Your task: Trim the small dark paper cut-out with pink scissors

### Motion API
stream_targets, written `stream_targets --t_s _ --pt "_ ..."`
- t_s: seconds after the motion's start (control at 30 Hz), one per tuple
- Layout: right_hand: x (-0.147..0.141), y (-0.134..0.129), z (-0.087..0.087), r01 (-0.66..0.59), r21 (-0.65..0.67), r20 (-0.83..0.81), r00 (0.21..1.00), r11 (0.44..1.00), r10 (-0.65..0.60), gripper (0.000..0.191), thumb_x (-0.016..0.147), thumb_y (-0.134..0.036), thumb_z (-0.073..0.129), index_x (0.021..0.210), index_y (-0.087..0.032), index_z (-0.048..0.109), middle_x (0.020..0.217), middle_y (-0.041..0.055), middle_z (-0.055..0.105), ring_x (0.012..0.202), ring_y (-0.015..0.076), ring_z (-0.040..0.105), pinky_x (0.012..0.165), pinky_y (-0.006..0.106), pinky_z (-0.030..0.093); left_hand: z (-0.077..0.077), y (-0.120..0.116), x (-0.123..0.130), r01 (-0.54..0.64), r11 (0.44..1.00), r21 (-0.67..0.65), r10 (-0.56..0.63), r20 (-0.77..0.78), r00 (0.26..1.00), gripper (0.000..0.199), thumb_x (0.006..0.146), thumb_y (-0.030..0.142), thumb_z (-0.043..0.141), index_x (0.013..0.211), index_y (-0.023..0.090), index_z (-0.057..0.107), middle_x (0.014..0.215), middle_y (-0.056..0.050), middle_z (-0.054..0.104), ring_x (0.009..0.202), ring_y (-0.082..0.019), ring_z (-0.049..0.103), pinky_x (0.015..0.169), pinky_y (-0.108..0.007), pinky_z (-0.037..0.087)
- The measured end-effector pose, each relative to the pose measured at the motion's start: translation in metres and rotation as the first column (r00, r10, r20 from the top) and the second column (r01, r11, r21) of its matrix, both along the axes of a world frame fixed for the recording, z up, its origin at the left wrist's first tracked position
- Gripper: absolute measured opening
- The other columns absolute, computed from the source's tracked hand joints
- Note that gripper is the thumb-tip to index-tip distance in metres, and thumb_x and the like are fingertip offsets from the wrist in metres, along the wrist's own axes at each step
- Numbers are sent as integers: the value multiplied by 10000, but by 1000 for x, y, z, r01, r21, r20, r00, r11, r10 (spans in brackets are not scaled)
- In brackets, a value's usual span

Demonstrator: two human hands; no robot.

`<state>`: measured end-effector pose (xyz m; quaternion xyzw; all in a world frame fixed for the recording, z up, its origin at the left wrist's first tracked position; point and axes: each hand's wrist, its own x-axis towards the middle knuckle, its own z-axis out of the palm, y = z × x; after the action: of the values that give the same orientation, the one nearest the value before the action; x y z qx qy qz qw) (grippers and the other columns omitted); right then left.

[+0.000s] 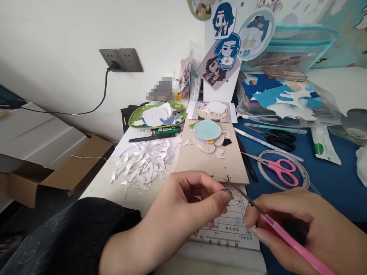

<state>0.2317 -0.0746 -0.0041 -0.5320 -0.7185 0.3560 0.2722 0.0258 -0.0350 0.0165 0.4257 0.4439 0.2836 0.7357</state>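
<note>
My left hand [197, 206] pinches a small, thin dark-edged piece [228, 191] between thumb and forefinger, above a printed sheet [229, 225]. On the right, my right hand [286, 225] grips a tool with a pink handle [298, 244] and a thin dark metal front part. The tool's tip points up and left, close to the piece in my left hand. Beyond both hands lies a beige board [212, 168] bearing a light blue paper shape [207, 130] on top of other cut paper pieces.
White paper scraps [146, 162] are heaped left of the board. A green tray [134, 118] of cutouts stands behind. Pink scissors [282, 170], black scissors [281, 139], a tape ring [305, 175] and a white tube [323, 147] lie on the right.
</note>
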Motion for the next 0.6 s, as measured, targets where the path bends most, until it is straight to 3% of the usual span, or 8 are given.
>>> stream_targets --t_s 0.07,0.2,0.33,0.43,0.6 --pt "1 2 2 -19 39 33 999 999 18 162 711 -186 674 846 -277 675 591 -48 667 417 117 576 358 171 467 0 1 1 15 1000 -4 -15 -14 1000 165 756 223 695 640 149 604 469 71 526 384 -25 398 364 -120 308" --pt "-3 4 4 -13 271 53 999 963 -2 467 728 -194 682 1151 -345 555 602 -92 618 480 100 585 549 179 530 -1 2 3 50 999 8 -50 -30 998 151 759 216 692 643 143 627 451 71 516 374 -22 373 366 -123 304" --pt "-9 6 6 -119 330 37 993 936 113 477 749 -104 627 1135 -369 535 664 -93 645 522 93 605 533 145 502 -3 2 3 60 997 37 -59 -47 997 133 766 241 697 688 145 650 491 66 528 403 -24 408 373 -109 330" --pt "-10 7 8 -110 335 33 994 936 105 475 764 -72 588 1118 -384 531 609 -105 611 493 92 582 487 137 480 -4 2 1 64 997 37 -61 -70 996 143 770 273 695 712 150 652 490 69 511 400 -26 402 363 -101 333" --pt "-12 5 7 -117 348 13 993 930 120 563 769 -78 596 1235 -377 490 769 -90 683 561 86 618 583 129 518 -4 2 0 111 993 41 -106 -108 988 166 775 322 685 727 166 654 484 69 500 398 -36 398 349 -95 333"
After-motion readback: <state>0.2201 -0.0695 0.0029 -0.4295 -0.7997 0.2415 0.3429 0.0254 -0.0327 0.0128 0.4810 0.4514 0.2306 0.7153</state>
